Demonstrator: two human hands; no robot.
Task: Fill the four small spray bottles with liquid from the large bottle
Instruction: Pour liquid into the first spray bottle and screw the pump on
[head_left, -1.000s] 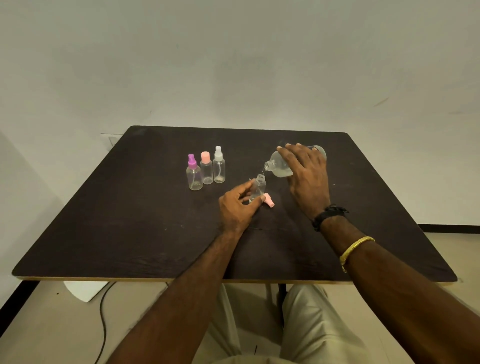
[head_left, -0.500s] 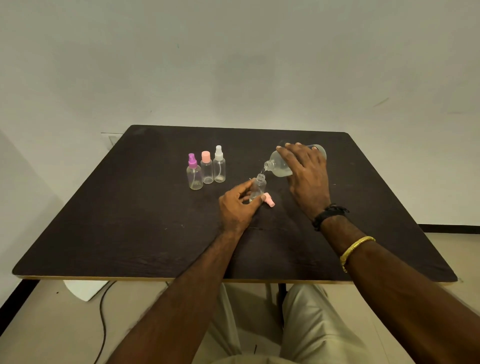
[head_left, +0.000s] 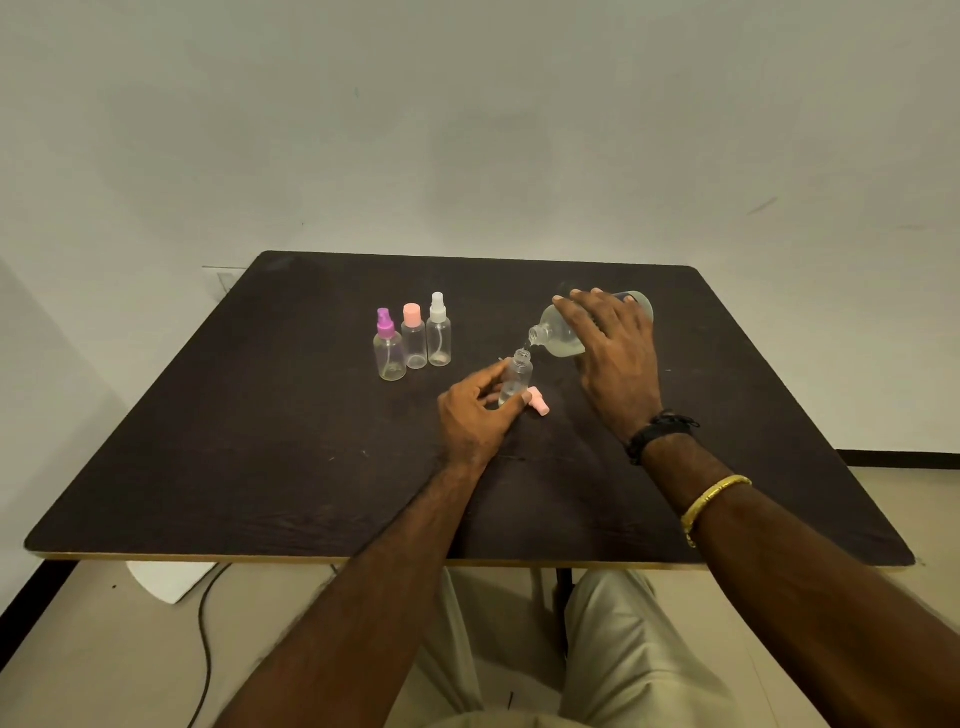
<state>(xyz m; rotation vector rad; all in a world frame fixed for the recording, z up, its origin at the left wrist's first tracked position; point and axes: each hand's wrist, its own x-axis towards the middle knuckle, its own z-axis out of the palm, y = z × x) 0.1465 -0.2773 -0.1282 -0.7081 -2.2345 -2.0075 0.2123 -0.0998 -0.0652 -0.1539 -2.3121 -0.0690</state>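
My left hand (head_left: 480, 413) grips an uncapped small clear spray bottle (head_left: 517, 375) standing on the dark table (head_left: 260, 441). My right hand (head_left: 615, 353) holds the large clear bottle (head_left: 558, 338) tipped on its side, its mouth just above the small bottle's neck, and liquid runs between them. A pink spray cap (head_left: 539, 402) lies on the table beside my left thumb. Three capped small bottles stand together to the left: one with a purple cap (head_left: 388, 348), one with a pink cap (head_left: 414, 340), one with a white cap (head_left: 439, 335).
A white wall rises behind the table. Below the table's front edge I see my lap in light trousers (head_left: 613, 649), a black cable (head_left: 205, 634) on the floor and a white object (head_left: 166, 579) under the left corner.
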